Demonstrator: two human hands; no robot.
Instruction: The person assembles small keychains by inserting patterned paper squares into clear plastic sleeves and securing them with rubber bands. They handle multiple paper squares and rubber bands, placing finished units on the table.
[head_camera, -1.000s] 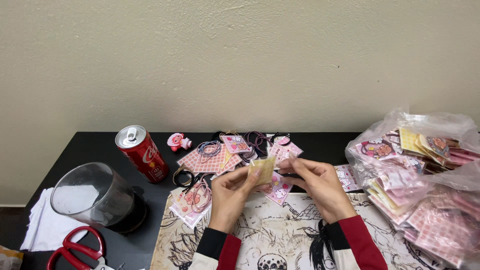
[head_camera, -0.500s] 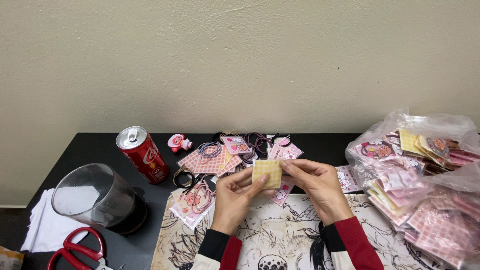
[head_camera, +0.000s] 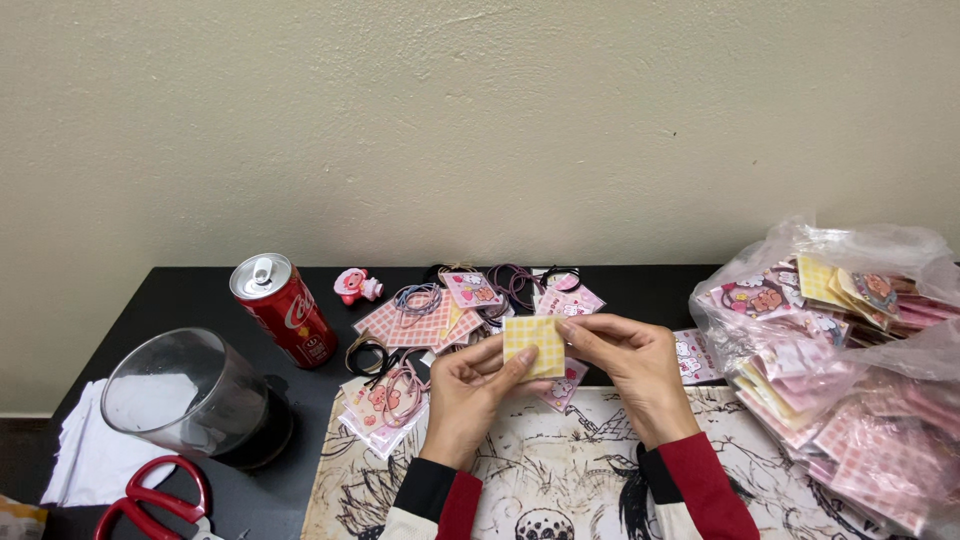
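Card: we hold a small yellow checked card (head_camera: 534, 345) up over the middle of the table, face toward us and roughly upright, above the near edge of the scattered packets.
Left hand: our left hand (head_camera: 470, 395) pinches the card's lower left part, thumb pressed on its front near the bottom and fingers behind, closed firmly on it.
Right hand: our right hand (head_camera: 630, 365) grips the card's right edge, fingertips curled over the upper right corner, likewise clamped on it.
Sleeves: both wrists show dark cuffs with red and cream sleeves.
Mat: under our forearms lies a printed mat (head_camera: 560, 470) with black line drawings on a pale ground.
Packets: pink checked cards and packets with looped hair ties (head_camera: 420, 320) lie spread just beyond the hands.
Bag: a clear plastic bag (head_camera: 860, 370) stuffed with more pink and yellow packets sits at the right, near the right hand but apart from it.
Can: a red drink can (head_camera: 283, 310), opened, stands upright to the left, well apart from the hands.
Cup: a clear plastic cup (head_camera: 185, 395) lies tilted on its side, left of the mat.
Scissors: red-handled scissors (head_camera: 150, 500) lie at the lower left, just beside white paper (head_camera: 85, 460).
Table: all rests on a black table (head_camera: 180, 290) against a cream wall.
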